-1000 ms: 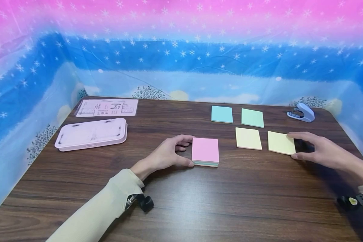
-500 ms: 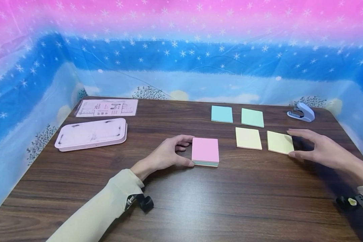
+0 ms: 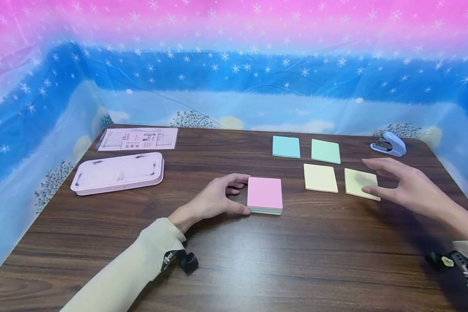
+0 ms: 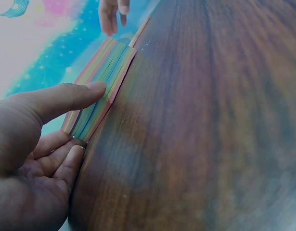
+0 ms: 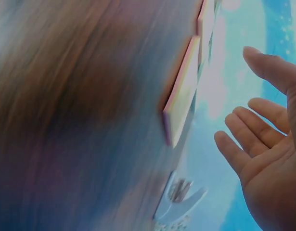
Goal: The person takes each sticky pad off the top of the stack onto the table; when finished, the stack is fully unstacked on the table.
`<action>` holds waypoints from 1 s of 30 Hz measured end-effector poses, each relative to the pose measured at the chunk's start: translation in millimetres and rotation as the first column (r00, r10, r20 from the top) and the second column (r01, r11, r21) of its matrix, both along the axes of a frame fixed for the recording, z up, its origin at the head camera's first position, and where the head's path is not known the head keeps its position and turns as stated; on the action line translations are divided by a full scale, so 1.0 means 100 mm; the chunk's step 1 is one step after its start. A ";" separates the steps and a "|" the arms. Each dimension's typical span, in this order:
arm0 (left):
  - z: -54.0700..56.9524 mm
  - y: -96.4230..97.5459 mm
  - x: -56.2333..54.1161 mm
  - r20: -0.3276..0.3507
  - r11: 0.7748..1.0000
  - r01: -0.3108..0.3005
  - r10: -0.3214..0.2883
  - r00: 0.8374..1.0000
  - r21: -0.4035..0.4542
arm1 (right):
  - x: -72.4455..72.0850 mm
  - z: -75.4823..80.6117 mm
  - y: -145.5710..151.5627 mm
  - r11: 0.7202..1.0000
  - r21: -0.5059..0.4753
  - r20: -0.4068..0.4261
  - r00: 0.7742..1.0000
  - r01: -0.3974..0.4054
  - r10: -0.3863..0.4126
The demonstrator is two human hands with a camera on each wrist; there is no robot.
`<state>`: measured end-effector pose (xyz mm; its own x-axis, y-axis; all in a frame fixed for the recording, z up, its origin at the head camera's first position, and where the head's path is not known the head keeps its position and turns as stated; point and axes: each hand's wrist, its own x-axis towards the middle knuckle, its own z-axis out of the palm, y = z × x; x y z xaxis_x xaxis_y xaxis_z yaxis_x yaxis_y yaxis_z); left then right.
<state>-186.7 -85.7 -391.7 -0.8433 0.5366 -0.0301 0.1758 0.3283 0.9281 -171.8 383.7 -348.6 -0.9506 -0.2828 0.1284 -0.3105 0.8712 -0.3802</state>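
My left hand [image 3: 214, 197] holds the left side of a thick stack of sticky notes [image 3: 264, 193] with a pink top sheet. In the left wrist view, the thumb lies along one edge of the multicoloured stack [image 4: 108, 65] and the other fingers are behind its corner. Above the right-hand pale yellow sticky note pad [image 3: 355, 179], my right hand [image 3: 413, 190] is spread with nothing in it. The right wrist view shows this hand [image 5: 268, 144] apart from the pad [image 5: 184, 96]. Another pale yellow pad [image 3: 320, 178] lies to its left.
Behind the yellow pads lie a teal pad [image 3: 286, 147] and a light green pad [image 3: 325, 151]. A pale blue stapler [image 3: 394, 145] stands at the back right. On the left are a pale pink tin case [image 3: 117, 173] and a flat printed packet [image 3: 138, 138].
The right hand has let go of the right-hand yellow pad and risen above it, moving slightly left. Its pad has shifted only a little. My left hand stays at the pink-topped stack.
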 end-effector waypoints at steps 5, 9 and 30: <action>0.00 -0.01 0.00 -0.001 1.000 -0.002 0.002 1.000 0.000 | 0.03 0.06 -0.20 0.997 -0.074 -0.021 0.999 -0.029 0.027; 0.00 -0.01 0.00 -0.001 1.000 -0.001 0.001 1.000 0.000 | 0.04 0.07 -0.39 0.990 -0.134 -0.008 0.999 -0.046 0.045; 0.00 0.01 0.00 0.000 1.000 -0.003 0.003 1.000 0.006 | -0.02 -0.10 -1.06 0.948 -0.227 0.040 0.971 -0.222 0.237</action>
